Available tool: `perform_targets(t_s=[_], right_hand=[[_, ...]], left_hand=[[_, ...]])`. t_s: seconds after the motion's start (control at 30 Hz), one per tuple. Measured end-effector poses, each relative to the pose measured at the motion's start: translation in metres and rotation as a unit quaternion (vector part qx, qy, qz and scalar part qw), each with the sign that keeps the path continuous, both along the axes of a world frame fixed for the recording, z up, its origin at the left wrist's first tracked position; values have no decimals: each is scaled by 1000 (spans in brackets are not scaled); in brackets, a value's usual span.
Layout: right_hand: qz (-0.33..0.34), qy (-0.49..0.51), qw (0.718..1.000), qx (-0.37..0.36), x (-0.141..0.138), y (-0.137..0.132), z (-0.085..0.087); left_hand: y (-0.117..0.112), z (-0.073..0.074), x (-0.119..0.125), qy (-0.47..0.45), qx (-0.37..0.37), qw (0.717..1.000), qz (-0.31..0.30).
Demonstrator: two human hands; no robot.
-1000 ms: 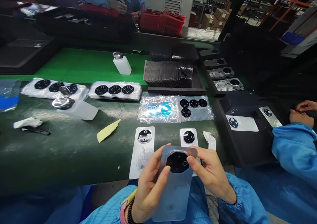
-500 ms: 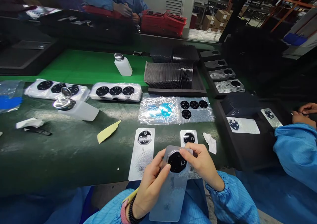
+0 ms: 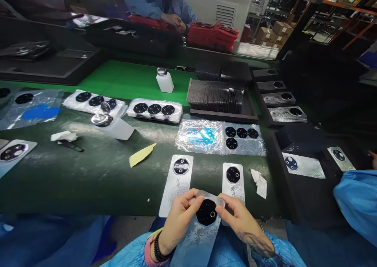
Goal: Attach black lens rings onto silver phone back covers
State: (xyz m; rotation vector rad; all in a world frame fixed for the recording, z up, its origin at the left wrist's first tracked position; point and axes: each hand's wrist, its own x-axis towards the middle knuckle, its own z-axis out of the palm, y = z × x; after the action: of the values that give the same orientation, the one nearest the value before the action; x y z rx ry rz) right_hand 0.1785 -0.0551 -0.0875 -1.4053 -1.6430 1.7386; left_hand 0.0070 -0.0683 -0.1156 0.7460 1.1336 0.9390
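Observation:
I hold a silvery phone back cover over my lap, its black octagonal camera panel facing up. My left hand grips the cover's left edge, thumb resting beside the panel. My right hand pinches the cover's top right corner next to the panel. Two more back covers lie on the dark green mat just beyond my hands, the left cover and the right cover. A clear sheet with several black camera panels lies behind them.
A tipped dispenser bottle, an upright bottle, a yellow slip, white wipes, packs of panels, a tray of stacked covers and black trays surround me. A co-worker's blue sleeve is at right; another person sits opposite.
The cover has dropped lower toward my lap and lies flatter. My right fingers shifted from over the panel to its top right corner. The view swung left, showing another cover at far left.

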Motion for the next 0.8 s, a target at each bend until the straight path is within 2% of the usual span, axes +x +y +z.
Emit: perform_targets(t_s=[0.2, 0.27, 0.33, 0.4, 0.5, 0.6, 0.67, 0.73, 0.8], right_hand=[[33, 44, 998, -22, 0, 12, 7], [33, 15, 999, -4, 0, 21, 11], [28, -25, 999, 23, 0, 33, 15], [18, -72, 996, 55, -1, 46, 17], [-12, -142, 984, 108, -2, 61, 14], [-38, -222, 955, 192, -4, 67, 8], [-43, -255, 930, 260, -4, 67, 4], [-54, -257, 913, 311, -4, 65, 2], [-74, -237, 910, 332, -4, 63, 2]], left_hand=[[-1, 5, -12, 41, 49, 998, 9], [-5, 5, -23, 76, 74, 994, 39], [-12, -1, -38, 151, 126, 977, 85], [-20, -11, -54, 276, 217, 932, 90], [-30, -29, -75, 411, 341, 846, -5], [-37, -41, -86, 481, 384, 780, -109], [-41, -44, -88, 498, 400, 755, -147], [-45, -42, -87, 489, 400, 764, -131], [-50, -37, -85, 448, 378, 807, -72]])
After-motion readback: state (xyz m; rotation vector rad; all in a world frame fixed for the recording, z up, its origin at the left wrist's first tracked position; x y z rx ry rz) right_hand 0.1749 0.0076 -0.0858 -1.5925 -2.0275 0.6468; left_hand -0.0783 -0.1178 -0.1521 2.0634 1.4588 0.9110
